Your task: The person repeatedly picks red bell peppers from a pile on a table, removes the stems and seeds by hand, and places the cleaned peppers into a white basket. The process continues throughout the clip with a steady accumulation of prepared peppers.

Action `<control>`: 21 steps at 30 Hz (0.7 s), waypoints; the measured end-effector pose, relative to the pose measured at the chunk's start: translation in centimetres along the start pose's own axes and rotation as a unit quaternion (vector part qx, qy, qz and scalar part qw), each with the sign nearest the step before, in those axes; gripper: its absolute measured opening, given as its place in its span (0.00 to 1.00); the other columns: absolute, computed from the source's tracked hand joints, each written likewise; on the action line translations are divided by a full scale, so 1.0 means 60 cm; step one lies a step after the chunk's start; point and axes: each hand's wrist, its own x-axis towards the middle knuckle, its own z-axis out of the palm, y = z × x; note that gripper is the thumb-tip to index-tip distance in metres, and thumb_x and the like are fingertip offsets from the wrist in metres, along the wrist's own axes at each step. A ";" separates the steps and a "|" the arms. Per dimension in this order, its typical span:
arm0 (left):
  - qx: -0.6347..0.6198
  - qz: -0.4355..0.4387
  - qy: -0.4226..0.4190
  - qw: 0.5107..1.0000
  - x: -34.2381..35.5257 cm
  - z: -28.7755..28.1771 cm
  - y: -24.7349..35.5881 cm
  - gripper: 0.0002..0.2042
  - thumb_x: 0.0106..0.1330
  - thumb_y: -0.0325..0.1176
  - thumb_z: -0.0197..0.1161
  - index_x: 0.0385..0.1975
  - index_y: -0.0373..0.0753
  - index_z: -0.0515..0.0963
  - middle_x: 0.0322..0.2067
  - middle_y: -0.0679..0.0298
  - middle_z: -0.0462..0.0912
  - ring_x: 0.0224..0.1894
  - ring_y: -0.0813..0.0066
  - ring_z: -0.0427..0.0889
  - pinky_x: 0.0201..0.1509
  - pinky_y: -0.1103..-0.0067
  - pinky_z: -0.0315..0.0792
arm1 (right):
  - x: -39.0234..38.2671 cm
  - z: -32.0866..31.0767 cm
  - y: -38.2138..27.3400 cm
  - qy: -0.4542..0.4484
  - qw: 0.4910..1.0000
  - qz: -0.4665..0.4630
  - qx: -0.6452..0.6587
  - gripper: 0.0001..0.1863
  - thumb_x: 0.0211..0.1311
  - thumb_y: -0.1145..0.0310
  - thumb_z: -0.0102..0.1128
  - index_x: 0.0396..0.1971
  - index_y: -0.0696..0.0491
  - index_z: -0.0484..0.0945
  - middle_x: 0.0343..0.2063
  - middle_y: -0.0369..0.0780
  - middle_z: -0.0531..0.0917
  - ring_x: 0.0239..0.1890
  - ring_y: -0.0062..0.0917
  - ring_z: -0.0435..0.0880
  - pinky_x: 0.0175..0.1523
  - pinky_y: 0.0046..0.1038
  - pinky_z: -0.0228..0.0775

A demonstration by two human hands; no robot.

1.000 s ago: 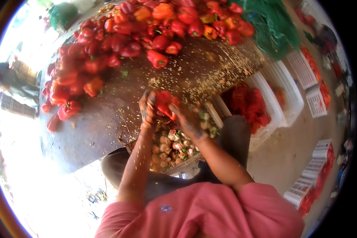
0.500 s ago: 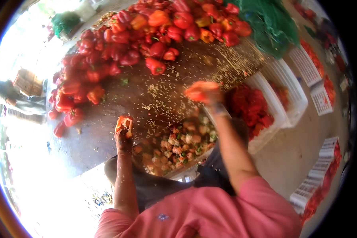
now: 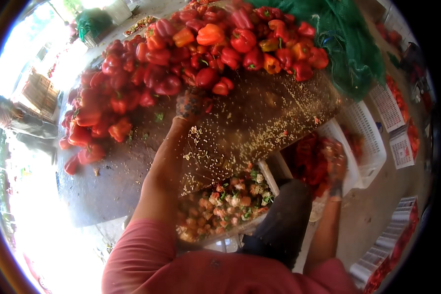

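My left hand [image 3: 190, 107], in a patterned glove, reaches across the brown table to the near edge of the pepper heap. Its fingers are closed around a red bell pepper [image 3: 208, 105], mostly hidden by the hand. My right hand [image 3: 334, 159], also gloved, is over the white crate [image 3: 367, 169] at the right. Red pepper pieces [image 3: 306, 159] lie beside and below it. Motion smears its fingers, so whether they hold anything cannot be made out. Red and orange bell peppers [image 3: 169, 85] are heaped along the table's far side.
Pale seeds [image 3: 250, 142] are scattered over the tabletop [image 3: 142, 142]. Below its near edge, a bin holds pepper cores [image 3: 235, 196]. Green netting [image 3: 353, 49] lies at the far right. Filled crates [image 3: 402, 147] stand on the floor; a person [image 3: 22, 122] is at the left.
My left hand has gone forward to the heap; the opened pepper it held is gone from it. My right hand has swung right and down from the table to the crate, without its orange-red pepper visible.
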 end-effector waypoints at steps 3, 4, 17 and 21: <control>0.143 -0.081 -0.087 0.982 -0.056 -0.013 0.023 0.16 0.61 0.50 0.55 0.27 0.46 0.83 0.37 0.56 0.81 0.43 0.52 0.78 0.47 0.64 0.67 | -0.018 0.204 -0.074 -0.175 0.972 0.067 0.138 0.17 0.65 0.66 0.55 0.52 0.55 0.72 0.46 0.38 0.79 0.49 0.23 0.77 0.51 0.24 0.71; 0.124 -0.096 -0.099 0.983 -0.082 -0.030 0.040 0.17 0.61 0.50 0.55 0.27 0.45 0.84 0.35 0.55 0.81 0.42 0.52 0.78 0.45 0.64 0.67 | -0.036 0.271 -0.089 -0.226 0.958 0.086 0.155 0.20 0.64 0.65 0.57 0.54 0.55 0.71 0.49 0.41 0.77 0.51 0.26 0.75 0.54 0.26 0.69; -0.021 -0.329 -0.139 0.934 -0.147 -0.094 0.157 0.23 0.69 0.46 0.42 0.26 0.38 0.82 0.30 0.53 0.82 0.35 0.52 0.80 0.38 0.61 0.71 | -0.142 0.555 -0.066 -0.283 0.949 0.117 -0.080 0.07 0.56 0.75 0.55 0.35 0.58 0.72 0.27 0.48 0.81 0.35 0.41 0.83 0.36 0.37 0.72; -0.029 -0.383 -0.114 0.916 -0.127 -0.037 0.116 0.29 0.71 0.50 0.36 0.22 0.39 0.83 0.25 0.51 0.82 0.31 0.51 0.82 0.39 0.61 0.73 | -0.128 0.595 0.005 -0.264 0.939 -0.058 -0.212 0.13 0.65 0.62 0.47 0.33 0.57 0.73 0.19 0.46 0.79 0.29 0.39 0.82 0.34 0.39 0.71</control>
